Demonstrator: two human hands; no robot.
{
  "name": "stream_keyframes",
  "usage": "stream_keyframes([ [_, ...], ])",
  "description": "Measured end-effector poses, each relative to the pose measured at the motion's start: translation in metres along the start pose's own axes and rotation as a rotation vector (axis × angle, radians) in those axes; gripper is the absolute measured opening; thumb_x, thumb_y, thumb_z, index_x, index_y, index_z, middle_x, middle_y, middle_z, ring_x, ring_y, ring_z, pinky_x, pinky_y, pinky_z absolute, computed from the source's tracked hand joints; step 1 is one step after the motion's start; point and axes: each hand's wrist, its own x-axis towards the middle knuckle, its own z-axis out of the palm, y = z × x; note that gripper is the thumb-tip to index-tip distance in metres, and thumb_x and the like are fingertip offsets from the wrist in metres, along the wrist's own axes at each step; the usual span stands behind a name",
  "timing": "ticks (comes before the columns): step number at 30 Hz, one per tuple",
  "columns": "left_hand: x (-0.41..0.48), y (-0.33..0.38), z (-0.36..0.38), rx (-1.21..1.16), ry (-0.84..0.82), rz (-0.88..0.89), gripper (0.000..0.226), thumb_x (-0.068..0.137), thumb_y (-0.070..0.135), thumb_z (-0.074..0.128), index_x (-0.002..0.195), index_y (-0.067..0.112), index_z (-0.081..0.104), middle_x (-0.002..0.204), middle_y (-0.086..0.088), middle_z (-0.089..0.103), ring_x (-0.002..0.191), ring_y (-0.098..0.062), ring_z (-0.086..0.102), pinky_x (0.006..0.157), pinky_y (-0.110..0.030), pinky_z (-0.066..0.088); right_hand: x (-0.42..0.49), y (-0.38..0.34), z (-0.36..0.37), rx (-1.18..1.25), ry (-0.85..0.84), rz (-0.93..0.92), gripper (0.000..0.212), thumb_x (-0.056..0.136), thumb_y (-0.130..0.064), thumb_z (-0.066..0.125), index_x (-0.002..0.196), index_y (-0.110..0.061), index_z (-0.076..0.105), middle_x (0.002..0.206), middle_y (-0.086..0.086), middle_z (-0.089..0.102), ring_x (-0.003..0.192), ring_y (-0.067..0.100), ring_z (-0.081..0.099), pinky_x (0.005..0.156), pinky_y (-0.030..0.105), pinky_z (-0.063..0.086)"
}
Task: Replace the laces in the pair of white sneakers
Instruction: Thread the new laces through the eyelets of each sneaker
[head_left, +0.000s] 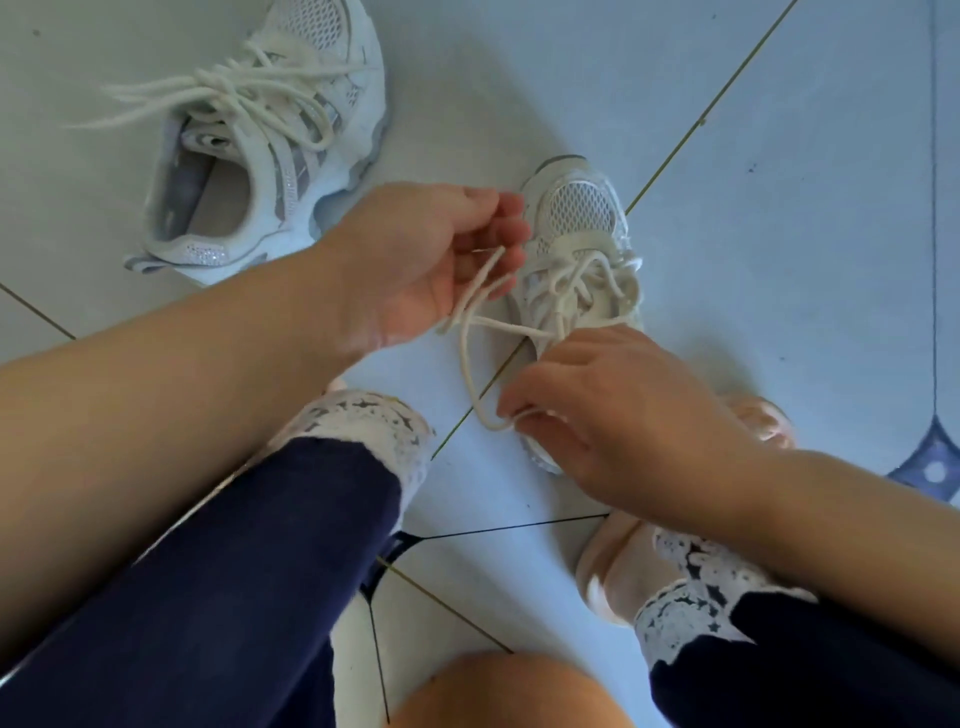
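Cream lace (470, 332) runs from near sneaker (579, 244) on tile floor (779, 208), toe pointing away, heel hidden under right hand (613, 410). Left hand (421, 260) pinches lace strands at fingertips, just left of shoe. Right hand pinches lace loop, thumb to forefinger, at heel end. Second sneaker (270, 150) lies laced, well apart, upper left.

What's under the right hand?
The right hand pinches a loop of cream lace and covers the heel end of the near sneaker. Only a sliver of sole shows below; the collar and opening are hidden.
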Motion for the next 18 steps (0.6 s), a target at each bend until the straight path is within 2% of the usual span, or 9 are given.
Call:
stream_keyframes([
  [2,-0.004,-0.008,0.009,0.096,-0.046,-0.009,0.017,0.095,0.014,0.045,0.088,0.006,0.058,0.064,-0.001,0.061,0.054,-0.010,0.054,0.056,-0.021,0.051,-0.006,0.002,0.000,0.118,0.098,0.033,0.017,0.080,-0.020,0.064,0.096,-0.020,0.068,0.083,-0.009,0.066,0.081,0.019,0.061,0.073,0.027,0.040],
  [5,-0.009,-0.020,0.015,0.142,-0.051,-0.020,0.008,0.089,0.009,0.053,0.090,0.004,0.059,0.069,-0.004,0.061,0.054,-0.009,0.053,0.054,-0.018,0.050,-0.014,0.004,0.000,0.195,0.161,0.034,0.021,0.075,-0.026,0.065,0.096,-0.022,0.067,0.079,-0.020,0.050,0.076,0.009,0.057,0.067,0.016,0.035],
  [9,-0.008,-0.030,0.008,0.421,0.116,0.136,0.007,0.090,0.008,0.054,0.090,0.011,0.061,0.073,0.002,0.064,0.062,-0.005,0.057,0.060,-0.015,0.048,-0.026,0.004,-0.002,0.314,0.270,0.035,0.022,0.081,-0.026,0.062,0.101,-0.020,0.068,0.084,-0.026,0.047,0.081,0.000,0.054,0.071,0.008,0.038],
  [12,-0.012,-0.032,0.008,0.485,0.206,0.216,0.011,0.091,0.014,0.053,0.086,0.016,0.062,0.074,0.008,0.065,0.072,-0.006,0.059,0.069,-0.015,0.045,-0.040,0.005,-0.006,0.529,0.341,0.053,0.019,0.085,-0.021,0.060,0.102,-0.027,0.068,0.074,-0.024,0.057,0.075,-0.006,0.057,0.070,0.010,0.043],
  [15,-0.021,-0.036,0.009,0.831,0.337,0.477,0.010,0.090,0.025,0.055,0.088,0.021,0.063,0.083,0.016,0.061,0.088,-0.005,0.056,0.078,-0.013,0.041,-0.052,0.003,-0.012,0.970,0.357,0.136,0.027,0.082,-0.010,0.057,0.093,-0.031,0.071,0.082,-0.010,0.069,0.078,0.004,0.063,0.073,0.022,0.050],
  [16,-0.026,-0.035,0.011,0.957,0.376,0.598,0.010,0.090,0.028,0.055,0.090,0.022,0.063,0.085,0.018,0.057,0.092,-0.005,0.052,0.080,-0.015,0.038,-0.056,0.002,-0.014,1.033,0.357,0.153,0.028,0.082,-0.010,0.056,0.092,-0.031,0.071,0.085,-0.010,0.070,0.079,0.005,0.064,0.075,0.021,0.051],
  [18,-0.036,-0.033,0.015,1.060,0.428,0.781,0.011,0.089,0.032,0.054,0.089,0.023,0.059,0.084,0.018,0.051,0.089,-0.006,0.047,0.077,-0.013,0.032,-0.061,0.001,-0.015,0.973,0.355,0.135,0.029,0.081,-0.012,0.057,0.098,-0.032,0.068,0.095,-0.011,0.068,0.082,0.008,0.065,0.077,0.022,0.051],
])
